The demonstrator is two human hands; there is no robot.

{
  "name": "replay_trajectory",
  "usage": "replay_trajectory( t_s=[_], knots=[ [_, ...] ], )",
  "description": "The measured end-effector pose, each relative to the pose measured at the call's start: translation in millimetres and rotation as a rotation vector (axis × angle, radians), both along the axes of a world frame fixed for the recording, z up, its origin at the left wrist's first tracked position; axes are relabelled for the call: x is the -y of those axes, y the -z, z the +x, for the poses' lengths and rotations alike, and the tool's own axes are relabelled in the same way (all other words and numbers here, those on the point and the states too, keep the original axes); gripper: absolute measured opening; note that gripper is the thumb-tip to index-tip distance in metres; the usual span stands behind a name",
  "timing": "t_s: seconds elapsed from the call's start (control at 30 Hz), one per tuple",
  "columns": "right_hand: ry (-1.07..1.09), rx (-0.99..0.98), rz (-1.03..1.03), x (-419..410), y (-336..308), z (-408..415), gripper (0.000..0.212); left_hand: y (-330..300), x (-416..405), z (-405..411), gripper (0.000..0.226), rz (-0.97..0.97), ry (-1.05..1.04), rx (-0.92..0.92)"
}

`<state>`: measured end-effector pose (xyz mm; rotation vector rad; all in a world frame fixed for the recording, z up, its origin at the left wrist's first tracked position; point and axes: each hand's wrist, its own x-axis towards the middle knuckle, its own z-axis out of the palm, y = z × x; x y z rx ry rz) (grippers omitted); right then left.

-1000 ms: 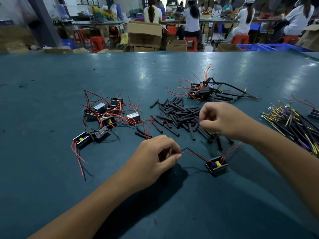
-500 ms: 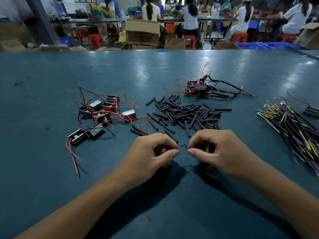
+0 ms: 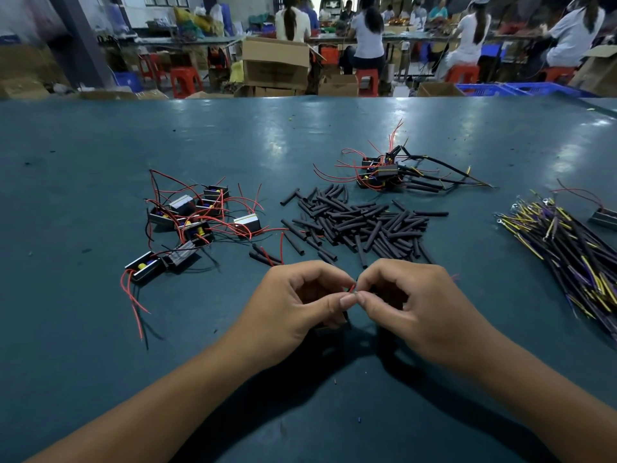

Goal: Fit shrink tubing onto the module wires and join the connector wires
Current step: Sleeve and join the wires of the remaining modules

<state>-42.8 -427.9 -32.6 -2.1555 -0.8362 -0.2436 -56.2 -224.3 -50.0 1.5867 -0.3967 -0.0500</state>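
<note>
Head view looks down on my two hands, which meet fingertip to fingertip low over the dark green tabletop (image 3: 100,145). My left hand (image 3: 293,309) has its thumb and forefinger curled in a pinch on a thin red wire (image 3: 352,288), and my right hand (image 3: 410,305) pinches the same spot from the other side; whether it holds a piece of tubing or a second wire I cannot tell, since the fingers cover it. Just beyond my knuckles lies the loose pile of black shrink tubing (image 3: 360,222). Left of that pile sits a cluster of small black modules (image 3: 197,222) with red leads. Farther back is a tangle of modules with black cables (image 3: 394,172), and at the right edge lies a bundle of yellow and black connector wires (image 3: 567,248)
</note>
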Motion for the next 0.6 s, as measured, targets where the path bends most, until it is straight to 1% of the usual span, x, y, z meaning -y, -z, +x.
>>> replay_trajectory(
  t_s=[0.07, 0.13, 0.2, 0.27, 0.3, 0.37, 0.43, 0.5, 0.53, 0.6],
  knots=[
    [-0.017, -0.069, 0.042, 0, 1, -2, 0.006, 0, 3, 0, 0.017, -0.047, -0.031, -0.004],
    [-0.033, -0.208, 0.126, 1, -1, -2, 0.009, 1, 4, 0, 0.014, -0.083, -0.052, -0.009],
    [-0.057, -0.329, 0.21, 2, -1, -1, 0.011, 2, 4, 1, 0.014, -0.079, -0.064, -0.001],
    [-0.047, -0.388, 0.269, 1, 0, -1, 0.011, 4, 4, 1, 0.012, -0.053, -0.074, 0.02],
    [-0.021, -0.375, 0.285, 1, 0, -1, 0.011, 4, 4, 1, 0.011, -0.039, -0.076, 0.029],
    [0.032, -0.252, 0.257, 2, -3, -1, 0.008, 5, 4, 1, 0.008, 0.001, -0.071, 0.036],
    [0.004, -0.056, 0.134, 5, -8, 1, 0.005, 6, 4, 1, 0.007, 0.042, -0.059, 0.037],
    [-0.067, 0.187, -0.053, 8, -11, 4, 0.012, 6, 4, 0, 0.009, 0.07, -0.028, 0.052],
    [-0.102, 0.272, -0.123, 10, -12, 5, 0.015, 5, 4, -1, 0.01, 0.08, -0.002, 0.06],
    [-0.128, 0.381, -0.191, 13, -13, 8, 0.016, 4, 3, -2, 0.011, 0.091, 0.047, 0.074]
  ],
)
